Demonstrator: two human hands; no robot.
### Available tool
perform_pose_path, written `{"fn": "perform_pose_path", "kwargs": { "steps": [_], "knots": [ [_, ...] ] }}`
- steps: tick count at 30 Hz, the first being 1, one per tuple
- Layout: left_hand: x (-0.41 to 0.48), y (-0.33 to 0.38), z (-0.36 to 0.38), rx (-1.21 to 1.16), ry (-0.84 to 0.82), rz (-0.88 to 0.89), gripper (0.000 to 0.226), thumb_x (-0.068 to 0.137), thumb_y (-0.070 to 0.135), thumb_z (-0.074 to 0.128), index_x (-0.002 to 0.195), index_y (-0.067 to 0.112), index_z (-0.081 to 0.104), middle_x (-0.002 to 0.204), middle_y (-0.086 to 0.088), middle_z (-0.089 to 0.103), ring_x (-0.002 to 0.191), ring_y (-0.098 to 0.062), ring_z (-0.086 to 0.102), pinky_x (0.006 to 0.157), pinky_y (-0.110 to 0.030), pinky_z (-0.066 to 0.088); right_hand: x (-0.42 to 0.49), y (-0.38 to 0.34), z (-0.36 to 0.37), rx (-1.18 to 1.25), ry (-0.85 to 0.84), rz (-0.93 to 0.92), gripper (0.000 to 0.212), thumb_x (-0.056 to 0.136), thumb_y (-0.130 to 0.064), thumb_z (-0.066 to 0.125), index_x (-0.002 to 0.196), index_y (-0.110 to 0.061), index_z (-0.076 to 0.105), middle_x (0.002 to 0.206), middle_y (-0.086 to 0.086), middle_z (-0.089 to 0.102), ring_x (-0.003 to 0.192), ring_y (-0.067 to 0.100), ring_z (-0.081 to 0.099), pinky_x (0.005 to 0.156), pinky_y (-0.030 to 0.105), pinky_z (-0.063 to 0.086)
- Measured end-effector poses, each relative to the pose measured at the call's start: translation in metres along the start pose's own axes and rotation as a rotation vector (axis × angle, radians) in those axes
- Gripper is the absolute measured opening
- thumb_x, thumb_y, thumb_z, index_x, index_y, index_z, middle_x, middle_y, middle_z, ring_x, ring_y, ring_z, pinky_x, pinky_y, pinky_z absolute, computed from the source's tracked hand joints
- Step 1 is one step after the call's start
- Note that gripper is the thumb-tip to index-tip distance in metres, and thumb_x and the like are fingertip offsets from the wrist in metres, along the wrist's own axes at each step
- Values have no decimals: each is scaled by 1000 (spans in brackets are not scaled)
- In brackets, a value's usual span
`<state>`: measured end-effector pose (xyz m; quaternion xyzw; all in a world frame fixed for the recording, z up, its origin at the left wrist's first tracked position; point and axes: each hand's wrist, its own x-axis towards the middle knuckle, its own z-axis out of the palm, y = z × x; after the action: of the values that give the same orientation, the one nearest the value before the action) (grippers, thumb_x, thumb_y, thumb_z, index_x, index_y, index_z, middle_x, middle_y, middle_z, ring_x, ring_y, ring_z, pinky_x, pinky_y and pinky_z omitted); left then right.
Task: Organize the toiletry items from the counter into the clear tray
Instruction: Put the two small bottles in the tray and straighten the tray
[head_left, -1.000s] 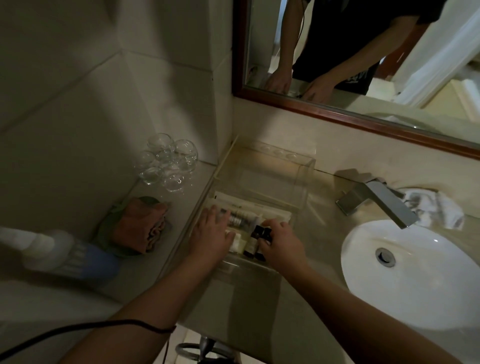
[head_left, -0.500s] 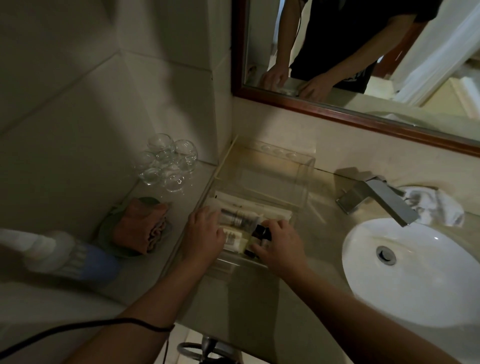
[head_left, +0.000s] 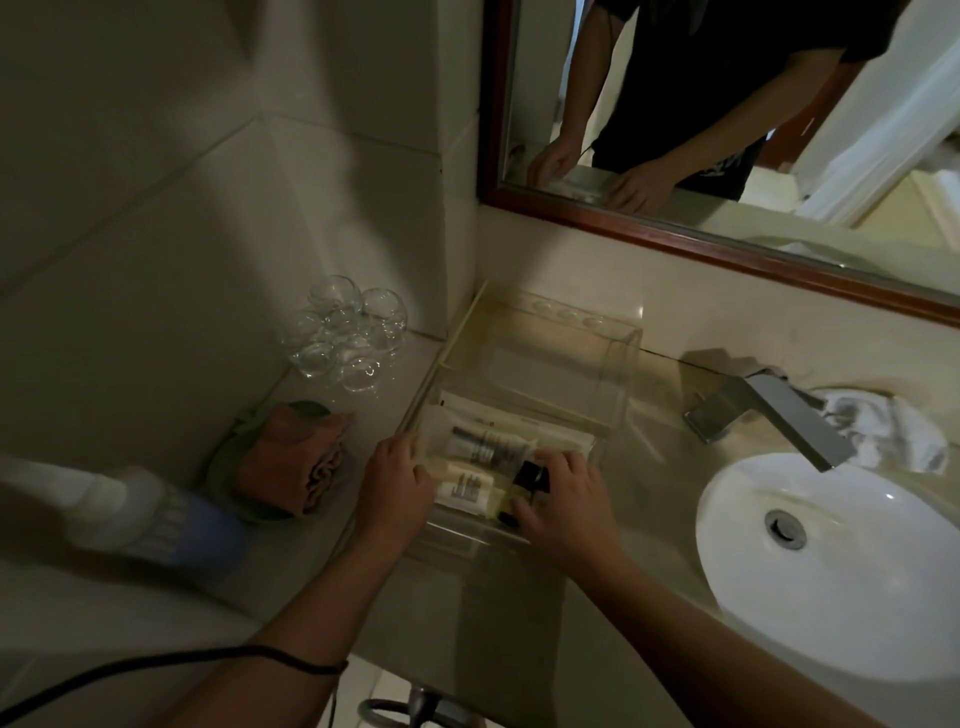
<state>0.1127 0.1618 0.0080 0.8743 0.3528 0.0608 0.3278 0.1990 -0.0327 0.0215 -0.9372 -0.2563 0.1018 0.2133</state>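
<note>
A clear tray (head_left: 618, 374) stands on the beige counter against the wall under the mirror. In its near end lie a long white sachet (head_left: 524, 423), a striped tube (head_left: 488, 447), a cream bottle (head_left: 465, 486) and small dark-capped bottles (head_left: 530, 475). My left hand (head_left: 397, 480) rests on the tray's left near rim, fingers bent over its edge. My right hand (head_left: 563, 499) reaches into the tray from the near side, fingertips on the dark-capped bottles. The tray's far half holds nothing.
Several clear glasses (head_left: 345, 332) stand on the left ledge. A folded pink cloth on a green dish (head_left: 291, 460) lies nearer, with a blurred white and blue bottle (head_left: 140, 512) at far left. A grey faucet (head_left: 779, 421), white basin (head_left: 841, 561) and crumpled white cloth (head_left: 888, 423) are right.
My left hand slid left off the items to the tray's left rim, uncovering the cream bottle. My right hand stayed on the dark-capped bottles.
</note>
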Motion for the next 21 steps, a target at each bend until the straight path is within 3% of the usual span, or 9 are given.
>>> {"fn": "perform_pose_path", "kwargs": {
  "steps": [5, 10, 13, 16, 18, 21],
  "knots": [
    [7, -5, -7, -55, -29, -111, 41, 88, 3, 47, 128, 5, 54, 127, -18, 60, 116, -34, 56, 94, -38, 46, -19, 21, -6, 173, 169, 192, 44, 88, -38, 61, 127, -24, 47, 122, -1, 50, 109, 11, 47, 91, 29, 43],
    [14, -12, -5, -37, -28, -228, 27, 86, 0, 50, 108, -1, 66, 110, -22, 68, 102, -37, 62, 75, -33, 44, -36, 38, -11, 396, 30, 491, 48, 91, -40, 61, 130, -16, 46, 117, 3, 54, 87, 10, 54, 70, 26, 48],
    [18, -14, -1, -78, -12, -246, 19, 86, 4, 54, 97, 0, 70, 98, -21, 71, 92, -35, 64, 69, -32, 44, -41, 38, -12, 307, -135, 470, 34, 97, -39, 51, 124, -18, 48, 90, -6, 61, 72, 4, 57, 55, 18, 42],
    [23, -19, 4, -124, -5, -270, 25, 89, 6, 55, 109, 1, 68, 111, -19, 69, 102, -34, 63, 79, -34, 47, -39, 32, -15, 158, -160, 399, 27, 98, -32, 46, 122, -22, 52, 95, -1, 65, 74, 10, 55, 60, 25, 37],
    [23, -20, 4, -157, -5, -266, 28, 90, 9, 55, 115, 2, 67, 116, -18, 68, 107, -34, 62, 88, -37, 49, -40, 33, -15, 248, -158, 402, 27, 98, -30, 46, 125, -27, 51, 91, -3, 67, 74, 9, 58, 59, 23, 37],
    [25, -16, 4, -200, 18, -231, 25, 89, 9, 57, 110, 2, 70, 111, -18, 71, 103, -33, 64, 89, -39, 52, -41, 39, -10, 349, -158, 435, 17, 97, -34, 45, 113, -37, 52, 79, -6, 67, 72, 8, 64, 62, 27, 49]
  ]
}}
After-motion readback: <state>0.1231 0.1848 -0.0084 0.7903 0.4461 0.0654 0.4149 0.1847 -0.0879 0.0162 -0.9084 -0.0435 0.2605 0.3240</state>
